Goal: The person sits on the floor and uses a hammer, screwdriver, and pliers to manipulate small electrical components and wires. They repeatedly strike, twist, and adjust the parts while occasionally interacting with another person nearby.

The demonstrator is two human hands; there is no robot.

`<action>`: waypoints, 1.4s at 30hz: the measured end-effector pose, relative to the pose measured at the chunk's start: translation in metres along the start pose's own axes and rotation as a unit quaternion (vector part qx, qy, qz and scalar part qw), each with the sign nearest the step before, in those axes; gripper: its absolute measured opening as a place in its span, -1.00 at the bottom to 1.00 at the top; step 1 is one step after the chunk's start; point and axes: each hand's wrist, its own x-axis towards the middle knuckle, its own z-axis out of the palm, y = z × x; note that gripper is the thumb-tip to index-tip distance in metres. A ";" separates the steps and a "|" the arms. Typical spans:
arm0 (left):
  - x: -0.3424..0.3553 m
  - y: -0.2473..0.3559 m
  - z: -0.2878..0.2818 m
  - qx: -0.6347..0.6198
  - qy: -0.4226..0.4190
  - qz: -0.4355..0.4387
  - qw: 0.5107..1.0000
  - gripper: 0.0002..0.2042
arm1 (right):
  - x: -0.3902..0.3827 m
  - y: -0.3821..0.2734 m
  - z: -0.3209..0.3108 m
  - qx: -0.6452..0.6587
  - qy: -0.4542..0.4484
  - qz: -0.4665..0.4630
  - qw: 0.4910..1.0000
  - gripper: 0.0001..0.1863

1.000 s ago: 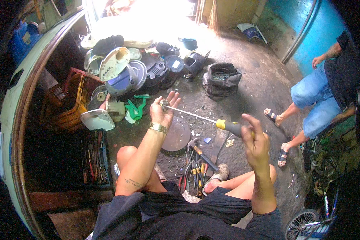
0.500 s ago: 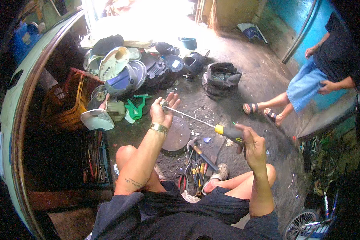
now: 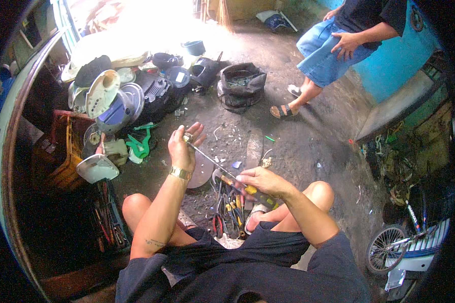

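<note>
My left hand is raised ahead of me, palm turned up. Its thumb presses a small metal part, whose exact kind I cannot make out, while the other fingers stretch out. A long screwdriver with a yellow and black handle slants from that part toward my right knee. Closed round the front of its handle and the shaft is my right hand, the handle's end showing below the palm. Beneath, between my feet, lie hand tools with yellow and black handles, and red-handled pliers.
Appliance parts and plastic covers heap at the left, with a green plastic piece nearby. A black bag stands ahead. Another person is at the upper right. A tool box is at my left, a wheel at my right.
My right hand has shifted toward the shaft end of the screwdriver and closed there; the tool now tilts more steeply toward me. The view has turned right. The other person has changed stance.
</note>
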 end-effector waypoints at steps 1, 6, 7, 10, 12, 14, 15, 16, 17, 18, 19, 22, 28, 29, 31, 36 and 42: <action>-0.002 -0.003 0.003 -0.016 -0.001 -0.017 1.000 -0.77 | 0.004 0.011 0.002 -0.020 0.014 -0.015 1.000 -0.64; 0.007 -0.004 -0.012 -0.134 -0.024 -0.122 0.983 -0.71 | 0.012 0.016 0.024 0.072 0.145 -0.101 0.982 -0.74; 0.011 -0.005 -0.018 -0.170 -0.024 -0.152 0.973 -0.73 | 0.021 0.010 0.035 0.065 0.187 -0.141 0.970 -0.73; 0.002 -0.016 -0.003 -0.137 -0.019 -0.140 0.980 -0.72 | 0.044 -0.008 0.049 0.009 0.272 -0.196 0.942 -0.70; -0.002 -0.021 0.002 -0.080 -0.020 -0.095 0.992 -0.68 | 0.063 -0.027 0.055 -0.013 0.280 -0.194 0.940 -0.69; -0.005 -0.027 0.005 -0.001 -0.030 -0.022 0.999 -0.59 | 0.084 -0.042 0.059 -0.009 0.262 -0.172 0.949 -0.71; -0.011 -0.026 0.013 0.030 -0.018 0.010 0.999 -0.66 | 0.086 -0.048 0.061 -0.039 0.272 -0.159 0.948 -0.70; -0.015 -0.023 0.019 0.034 -0.012 0.014 0.999 -0.69 | 0.088 -0.049 0.063 -0.049 0.286 -0.178 0.940 -0.69; -0.020 -0.024 0.021 0.035 -0.002 0.015 0.999 -0.71 | 0.089 -0.045 0.065 -0.061 0.299 -0.190 0.933 -0.67; -0.017 -0.026 0.019 0.035 -0.012 0.015 0.999 -0.72 | 0.093 -0.043 0.065 -0.064 0.303 -0.210 0.927 -0.66; -0.017 -0.027 0.020 0.037 -0.015 0.014 0.999 -0.72 | 0.093 -0.042 0.064 -0.055 0.304 -0.207 0.928 -0.66; -0.022 -0.021 0.023 0.028 -0.017 0.015 0.999 -0.74 | 0.098 -0.044 0.069 0.000 0.302 -0.234 0.924 -0.72; -0.023 -0.021 0.022 0.024 -0.005 0.013 1.000 -0.78 | 0.094 -0.055 0.072 0.039 0.277 -0.180 0.943 -0.75; -0.023 -0.021 0.024 0.032 -0.002 0.012 0.999 -0.78 | 0.094 -0.053 0.073 0.048 0.281 -0.182 0.941 -0.76; -0.027 -0.018 0.024 0.032 -0.006 -0.005 0.999 -0.77 | 0.092 -0.055 0.073 0.080 0.266 -0.166 0.946 -0.78; -0.026 -0.015 0.029 -0.023 0.011 -0.003 1.000 -0.71 | 0.085 -0.061 0.078 0.153 0.253 -0.163 0.941 -0.80; 0.002 0.016 -0.002 -0.039 0.123 -0.025 0.991 -0.80 | 0.024 -0.079 0.091 0.120 0.347 -0.298 0.881 -0.93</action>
